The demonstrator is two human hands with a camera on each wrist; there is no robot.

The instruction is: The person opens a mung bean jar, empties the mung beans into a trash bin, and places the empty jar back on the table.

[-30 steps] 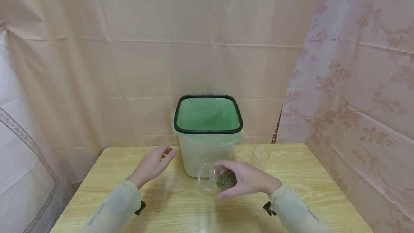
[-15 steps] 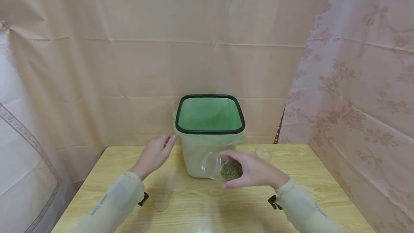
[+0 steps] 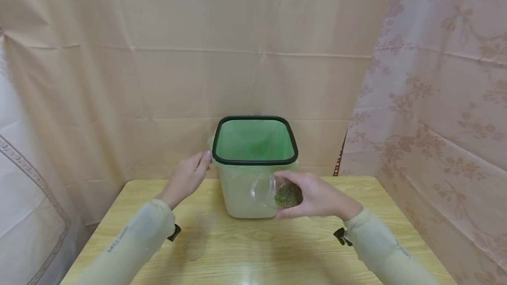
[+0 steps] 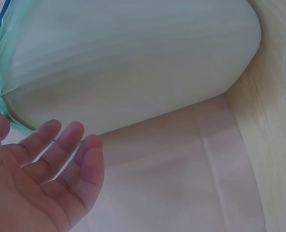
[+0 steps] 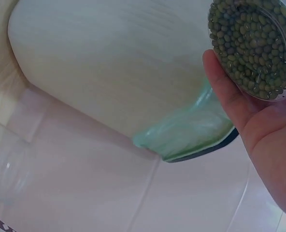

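Observation:
My right hand [image 3: 317, 197] holds a clear plastic jar [image 3: 264, 190] of green mung beans [image 3: 289, 195] before the bin's front, at its right side. The jar lies tilted on its side, its mouth pointing left and the beans near the palm. In the right wrist view, the beans [image 5: 254, 50] show through the plastic. My left hand [image 3: 186, 181] is at the left side of the white bin [image 3: 247, 195], thumb by the green liner edge. From the left wrist, three loosely bent fingers [image 4: 70, 133] appear with nothing between them; the liner [image 4: 3, 53] lies close by.
The bin has a black rim ring [image 3: 255, 162] over its green bag [image 3: 257, 137]. Faint clear round plastic pieces [image 3: 195, 246] lie on the wooden table [image 3: 245, 263] at the left. Another clear container [image 5: 10, 169] shows in the right wrist view. Curtains hang behind.
My right hand has raised the jar and moved slightly right. The left hand has risen and come up to the liner at the bin's left rim.

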